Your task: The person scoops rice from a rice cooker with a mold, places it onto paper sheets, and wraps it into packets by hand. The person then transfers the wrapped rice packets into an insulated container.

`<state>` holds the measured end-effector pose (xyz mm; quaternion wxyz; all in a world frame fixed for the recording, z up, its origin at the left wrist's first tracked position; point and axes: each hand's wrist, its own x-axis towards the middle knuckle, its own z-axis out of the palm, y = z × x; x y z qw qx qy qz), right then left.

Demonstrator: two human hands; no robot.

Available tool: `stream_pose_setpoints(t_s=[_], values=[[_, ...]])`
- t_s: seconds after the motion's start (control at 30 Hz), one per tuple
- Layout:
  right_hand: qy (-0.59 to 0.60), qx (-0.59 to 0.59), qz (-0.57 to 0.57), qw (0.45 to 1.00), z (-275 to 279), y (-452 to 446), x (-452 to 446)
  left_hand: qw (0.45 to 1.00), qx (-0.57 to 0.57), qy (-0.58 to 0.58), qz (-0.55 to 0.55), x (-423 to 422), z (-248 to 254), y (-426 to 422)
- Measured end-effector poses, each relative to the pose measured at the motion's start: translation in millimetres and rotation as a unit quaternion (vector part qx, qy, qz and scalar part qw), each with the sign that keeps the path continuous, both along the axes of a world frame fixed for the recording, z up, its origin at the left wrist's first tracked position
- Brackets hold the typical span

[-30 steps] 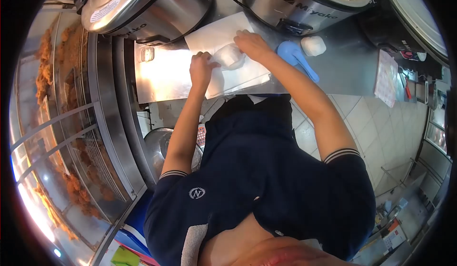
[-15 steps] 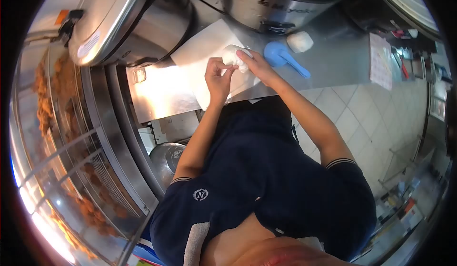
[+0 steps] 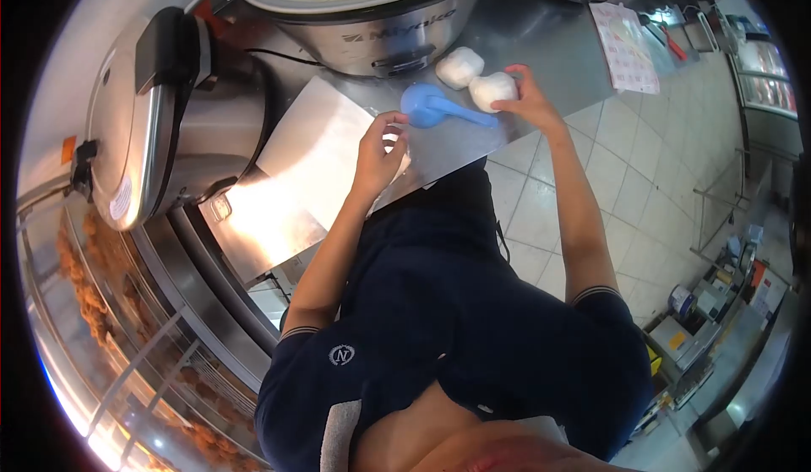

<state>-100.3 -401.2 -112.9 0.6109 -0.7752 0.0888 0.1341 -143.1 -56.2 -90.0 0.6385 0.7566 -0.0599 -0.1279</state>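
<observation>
In my right hand [image 3: 532, 103], a rounded white paper-wrapped bundle [image 3: 492, 91] is gripped between thumb and fingers at the right of the counter. A second white bundle [image 3: 460, 67] sits right beside it, in front of the rice cooker. My left hand [image 3: 380, 155] is loosely curled over the white paper sheets [image 3: 317, 126], thumb and fingers apart, with nothing plainly held. Close to its fingertips lies a blue scoop [image 3: 422, 107], its handle pointing right toward the counter edge.
A steel rice cooker [image 3: 359, 37] full of white rice stands behind the scoop. Another cooker [image 3: 144, 117], lid closed, is at the left above a glass case of fried food [image 3: 89, 295]. A pink printed sheet [image 3: 625, 47] hangs over the counter edge.
My right hand has carried the bundle rightward, away from my left hand, to beside the other bundle. My left hand has let go of it. The camera view has turned right.
</observation>
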Motion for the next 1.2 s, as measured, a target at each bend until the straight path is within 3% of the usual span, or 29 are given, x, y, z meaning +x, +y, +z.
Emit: stream_pose_setpoints(t_s=[0.1, 0.17, 0.2, 0.27, 0.33, 0.4, 0.47, 0.53, 0.63, 0.7, 0.8, 0.9, 0.97, 1.03, 1.17, 1.2], values=[[0.066, -0.062, 0.079, 0.993, -10, -2, 5, 1.000, 0.018, -0.014, -0.004, 4, 8, 2], [-0.102, -0.190, 0.054, 0.975, -10, 2, 0, 0.997, 0.043, -0.064, 0.006, 6, 15, 11], [-0.106, -0.189, 0.058, 0.975, -5, 11, -5, 0.997, 0.043, -0.067, 0.011, 5, 17, 17], [-0.315, -0.280, 0.030, 0.907, 13, 40, -23, 0.989, 0.043, -0.118, 0.072, 7, 21, 27], [-0.210, -0.280, 0.070, 0.934, 16, 93, -50, 0.983, 0.032, -0.145, 0.108, 18, 30, 28], [-0.227, -0.429, 0.124, 0.866, -7, 128, -58, 0.950, 0.018, -0.255, 0.178, 35, 49, 23], [-0.197, -0.412, 0.152, 0.877, -40, 136, -64, 0.943, 0.033, -0.282, 0.176, 51, 63, 30], [-0.090, -0.322, 0.159, 0.929, 6, 146, -67, 0.904, 0.075, -0.364, 0.211, 65, 78, 40], [-0.119, -0.228, 0.072, 0.964, 100, 140, -67, 0.901, 0.121, -0.357, 0.216, 79, 80, 63], [-0.250, -0.317, 0.038, 0.914, 166, 120, -41, 0.903, 0.135, -0.346, 0.213, 92, 78, 75], [-0.332, -0.353, 0.049, 0.873, 282, 136, 63, 0.898, 0.078, -0.365, 0.231, 123, 84, 79], [-0.354, -0.424, 0.216, 0.805, 291, 152, 169, 0.901, 0.094, -0.367, 0.213, 149, 92, 84], [-0.346, -0.518, 0.241, 0.744, 260, 184, 233, 0.899, 0.094, -0.373, 0.211, 159, 99, 85], [-0.410, -0.557, 0.335, 0.640, 234, 217, 261, 0.910, 0.064, -0.361, 0.193, 165, 103, 86], [-0.345, -0.566, 0.421, 0.619, 206, 230, 276, 0.917, 0.041, -0.347, 0.192, 169, 99, 88], [-0.284, -0.572, 0.446, 0.627, 208, 228, 275, 0.918, 0.040, -0.346, 0.190, 171, 99, 89]])
